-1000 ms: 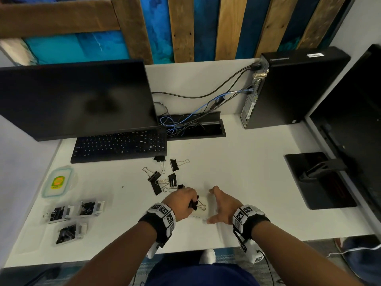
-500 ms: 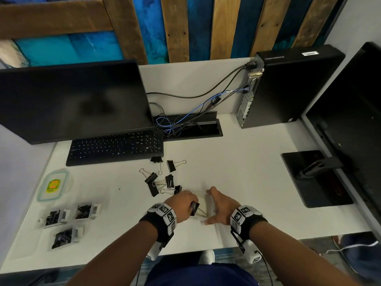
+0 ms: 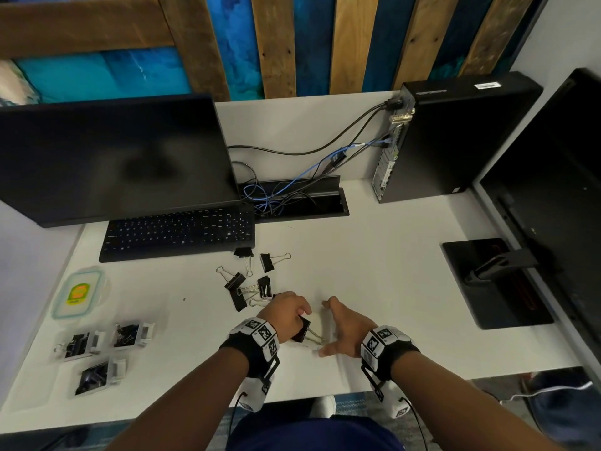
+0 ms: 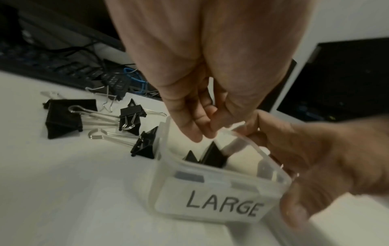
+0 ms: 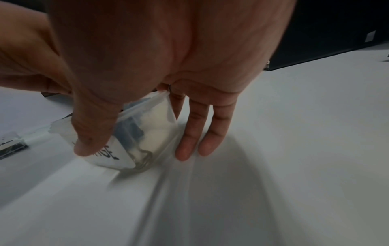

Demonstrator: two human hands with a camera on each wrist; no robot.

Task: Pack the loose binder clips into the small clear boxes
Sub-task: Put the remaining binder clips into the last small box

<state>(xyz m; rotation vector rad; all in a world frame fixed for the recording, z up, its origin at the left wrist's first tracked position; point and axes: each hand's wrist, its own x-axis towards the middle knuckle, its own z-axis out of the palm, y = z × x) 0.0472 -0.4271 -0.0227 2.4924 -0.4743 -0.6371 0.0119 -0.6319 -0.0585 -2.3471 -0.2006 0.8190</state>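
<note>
The left hand (image 3: 286,315) is pinching a black binder clip (image 3: 301,330) and holding it in the mouth of the clear box (image 4: 212,191) labelled LARGE, which is sitting on the white bench (image 3: 374,288). The right hand (image 3: 346,330) is grasping the box, thumb on the label side; its finger contact is blurred. Loose clips (image 3: 250,283) are lying just beyond the left hand.

Loose binder clips (image 3: 252,281) lie just past the left hand (image 3: 286,315). The desk (image 3: 374,271) beyond the right hand (image 3: 346,330) is bare up to the monitor stand (image 3: 494,281).
</note>
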